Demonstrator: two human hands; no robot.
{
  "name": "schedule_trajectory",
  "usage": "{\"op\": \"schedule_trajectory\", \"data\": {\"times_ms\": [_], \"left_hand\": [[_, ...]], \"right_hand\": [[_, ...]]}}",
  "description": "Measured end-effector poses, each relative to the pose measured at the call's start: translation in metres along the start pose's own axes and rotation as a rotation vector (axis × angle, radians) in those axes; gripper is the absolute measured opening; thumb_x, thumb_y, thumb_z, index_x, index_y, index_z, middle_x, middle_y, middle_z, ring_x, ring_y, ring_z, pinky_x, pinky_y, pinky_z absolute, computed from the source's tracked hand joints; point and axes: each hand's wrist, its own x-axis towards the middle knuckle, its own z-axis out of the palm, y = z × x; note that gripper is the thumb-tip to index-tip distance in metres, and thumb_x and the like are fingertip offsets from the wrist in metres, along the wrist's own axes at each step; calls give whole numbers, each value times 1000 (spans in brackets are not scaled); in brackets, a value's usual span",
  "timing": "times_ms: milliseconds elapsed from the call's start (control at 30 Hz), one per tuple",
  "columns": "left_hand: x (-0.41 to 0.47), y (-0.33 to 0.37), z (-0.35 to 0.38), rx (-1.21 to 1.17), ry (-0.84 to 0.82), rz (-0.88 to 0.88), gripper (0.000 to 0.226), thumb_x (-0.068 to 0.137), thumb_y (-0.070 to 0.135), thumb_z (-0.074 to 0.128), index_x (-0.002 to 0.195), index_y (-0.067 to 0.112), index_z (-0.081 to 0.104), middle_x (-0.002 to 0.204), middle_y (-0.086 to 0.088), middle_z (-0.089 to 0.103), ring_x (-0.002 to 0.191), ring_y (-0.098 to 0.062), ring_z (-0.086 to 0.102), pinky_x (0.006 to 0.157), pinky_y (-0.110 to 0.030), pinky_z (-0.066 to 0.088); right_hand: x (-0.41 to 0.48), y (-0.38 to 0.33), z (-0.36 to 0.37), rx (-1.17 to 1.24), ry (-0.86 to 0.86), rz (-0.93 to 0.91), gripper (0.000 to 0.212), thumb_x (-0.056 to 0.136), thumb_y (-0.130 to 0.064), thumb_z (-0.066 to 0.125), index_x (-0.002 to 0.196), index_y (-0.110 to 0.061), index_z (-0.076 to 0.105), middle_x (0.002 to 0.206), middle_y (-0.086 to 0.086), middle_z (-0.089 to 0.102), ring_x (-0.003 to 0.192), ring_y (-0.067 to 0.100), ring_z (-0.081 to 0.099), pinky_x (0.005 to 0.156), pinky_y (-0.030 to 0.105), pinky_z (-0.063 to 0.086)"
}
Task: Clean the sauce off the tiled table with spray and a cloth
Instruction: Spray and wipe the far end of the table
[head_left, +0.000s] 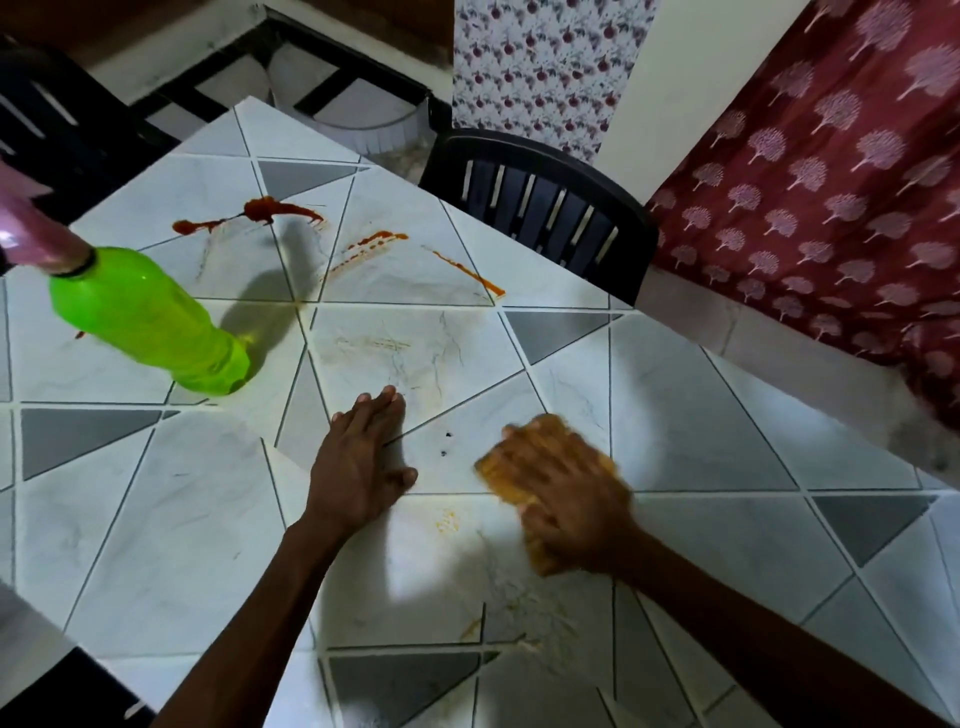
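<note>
Nearest the table edge: right hand (566, 493), blurred, fingers flat, presses on yellow cloth (492, 472). Cloth is soft and limp, best driven under the palm. Left hand (363, 457) splayed on tiled table (701, 415), holding nothing. Beyond: green spray bottle (150, 322), likely light plastic; take its neck. Farthest: red sauce streaks (270, 210), not yet wiped.

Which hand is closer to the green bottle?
Left. The left hand lies flat on the tiled table, a little right of the green bottle. The right hand presses the yellow cloth farther right.
</note>
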Motion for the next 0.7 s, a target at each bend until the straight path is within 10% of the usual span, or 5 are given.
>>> {"op": "schedule_trajectory", "data": {"times_ms": [200, 500, 700], "left_hand": [[0, 0, 2, 19, 23, -13, 94, 62, 43, 70, 148, 17, 42, 155, -5, 38, 142, -36, 35, 111, -53, 35], [-4, 10, -7, -27, 6, -19, 95, 62, 43, 72, 148, 16, 42, 156, -5, 37, 142, -36, 33, 110, -56, 36], [-1, 12, -9, 5, -34, -45, 97, 60, 42, 75, 148, 17, 42, 157, -5, 35, 141, -38, 33, 111, -54, 35]], "right_hand": [[115, 40, -13, 9, 59, 574, 71, 95, -50, 24, 160, -23, 28, 168, 7, 24, 154, 40, 19, 122, 62, 17], [-8, -59, 9, -5, -23, 13, 67, 100, -49, 37, 161, -34, 17, 172, -3, 7, 158, 27, 3, 125, 57, 10], [-13, 35, 1, 29, -13, 439, 69, 94, -48, 33, 161, -37, 21, 170, -3, 16, 156, 31, 16, 120, 59, 24]]}}
